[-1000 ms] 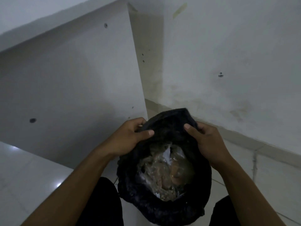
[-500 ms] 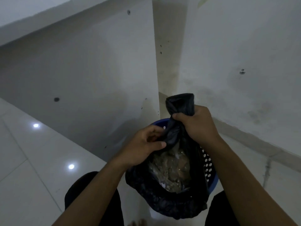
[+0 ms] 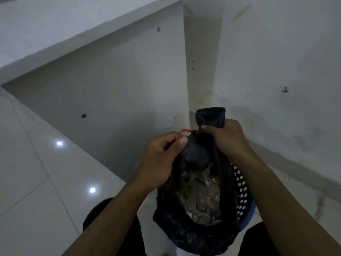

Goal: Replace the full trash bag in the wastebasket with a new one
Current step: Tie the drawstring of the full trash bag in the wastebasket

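A full black trash bag (image 3: 195, 235) sits in a blue perforated wastebasket (image 3: 246, 206), with brownish waste showing through a gap in its mouth. My right hand (image 3: 227, 139) grips the far side of the bag's mouth bunched into a neck, and the bunch sticks up above the fist. My left hand (image 3: 162, 159) pinches a thin red tie (image 3: 183, 131) between thumb and fingers, right beside the gathered neck. Most of the wastebasket is hidden behind the bag.
The wastebasket stands in a corner between a white wall (image 3: 276, 61) on the right and a white panel (image 3: 114, 93) on the left. Glossy white floor tiles (image 3: 36, 191) spread to the left. My dark-clothed knees (image 3: 103, 215) flank the basket.
The bag's mouth went from wide open to bunched in my right hand and lifted. My left hand let go of the rim and now holds a red tie at the neck.
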